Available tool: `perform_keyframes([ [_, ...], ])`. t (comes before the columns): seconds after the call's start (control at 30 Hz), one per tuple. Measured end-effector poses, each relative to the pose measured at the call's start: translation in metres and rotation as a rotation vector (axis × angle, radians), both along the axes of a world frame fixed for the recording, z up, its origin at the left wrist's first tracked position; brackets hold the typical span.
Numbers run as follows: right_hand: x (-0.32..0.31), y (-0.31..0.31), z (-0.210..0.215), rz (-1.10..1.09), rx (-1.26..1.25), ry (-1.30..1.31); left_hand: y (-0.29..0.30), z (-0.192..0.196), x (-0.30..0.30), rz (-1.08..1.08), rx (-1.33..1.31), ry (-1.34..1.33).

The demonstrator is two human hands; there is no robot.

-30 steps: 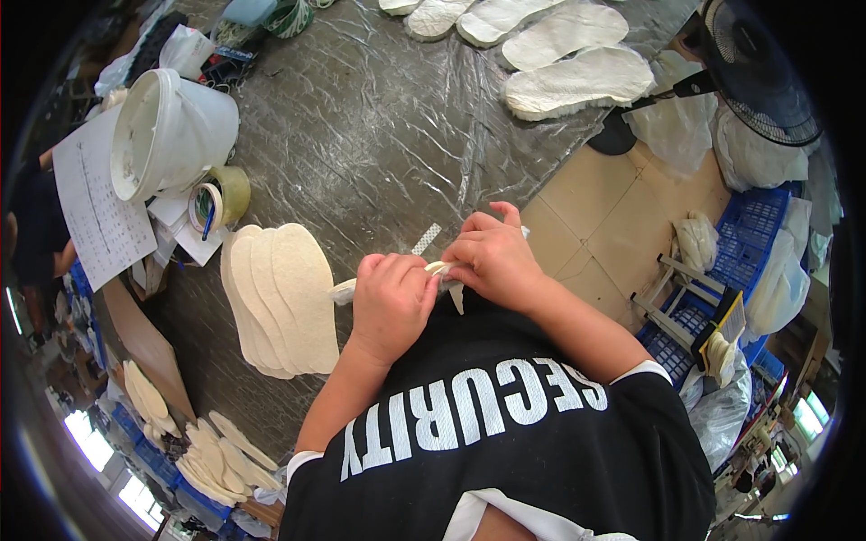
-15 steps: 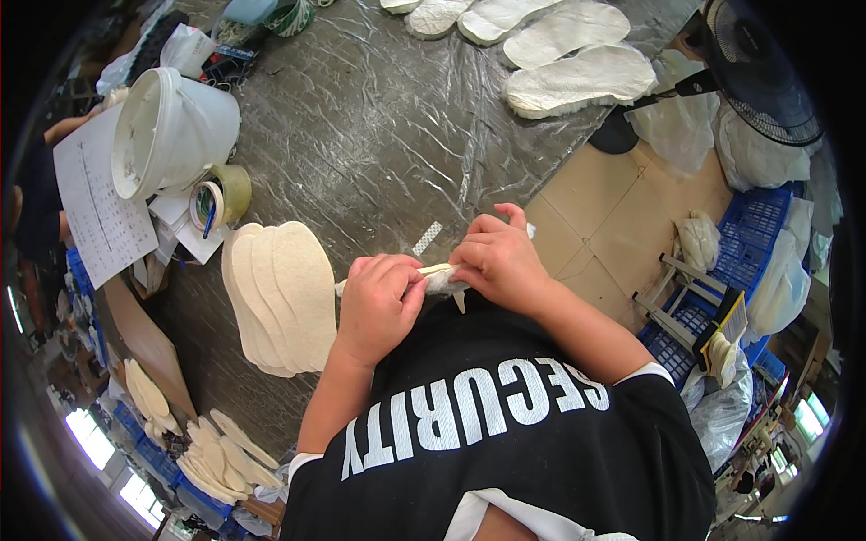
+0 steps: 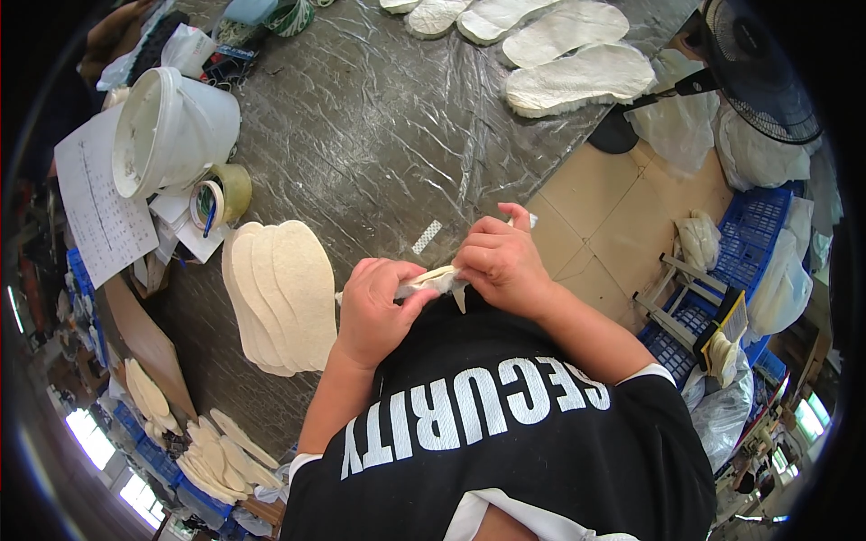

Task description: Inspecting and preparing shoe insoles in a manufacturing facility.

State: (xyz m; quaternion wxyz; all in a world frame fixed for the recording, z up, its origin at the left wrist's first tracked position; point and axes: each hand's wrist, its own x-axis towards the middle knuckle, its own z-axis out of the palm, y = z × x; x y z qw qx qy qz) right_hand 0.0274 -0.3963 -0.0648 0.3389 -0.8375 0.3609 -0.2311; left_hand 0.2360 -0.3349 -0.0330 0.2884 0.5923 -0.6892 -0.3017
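Both of my hands grip one cream insole [image 3: 435, 280] close to my chest, at the near edge of the dark plastic-covered table [image 3: 397, 135]. My left hand [image 3: 377, 311] clasps its left end. My right hand [image 3: 502, 264] pinches the right end, and most of the insole is hidden by my fingers. A fanned stack of cream insoles [image 3: 278, 293] lies on the table just left of my left hand. A small white strip [image 3: 427, 236] lies on the table just beyond my hands.
A white bucket [image 3: 167, 131] lies tipped at the far left beside a tape roll [image 3: 219, 192] and paper sheets [image 3: 101, 212]. Fluffy white insoles [image 3: 577, 77] lie at the far right. A black fan [image 3: 753, 68] and blue crates [image 3: 744, 261] stand right. More insoles [image 3: 212, 455] are piled lower left.
My hands stay on the insole and have shifted only slightly, working it between the fingers. Nothing else on the table has moved.
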Motion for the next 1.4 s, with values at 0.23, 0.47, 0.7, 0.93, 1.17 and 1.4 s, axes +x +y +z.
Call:
perform_keyframes([
  [0.23,-0.004,0.002,0.0,0.007,0.01,-0.01,0.0,0.005,0.002,-0.031,0.02,-0.036],
  [0.47,-0.004,0.002,0.007,0.03,-0.012,-0.001,0.001,0.005,-0.001,-0.069,-0.082,-0.094],
  [0.7,0.005,0.006,0.014,0.036,-0.079,0.103,0.003,0.0,-0.001,-0.092,-0.15,-0.056],
  [0.93,0.006,0.01,0.008,0.062,-0.022,0.098,0.004,-0.002,-0.004,-0.154,-0.222,-0.065],
  [1.17,0.008,0.014,0.003,0.021,-0.084,0.025,0.007,-0.002,-0.003,-0.13,-0.195,-0.055],
  [1.4,0.01,0.021,0.003,-0.003,-0.364,0.065,0.007,0.007,-0.006,-0.069,-0.082,-0.054],
])
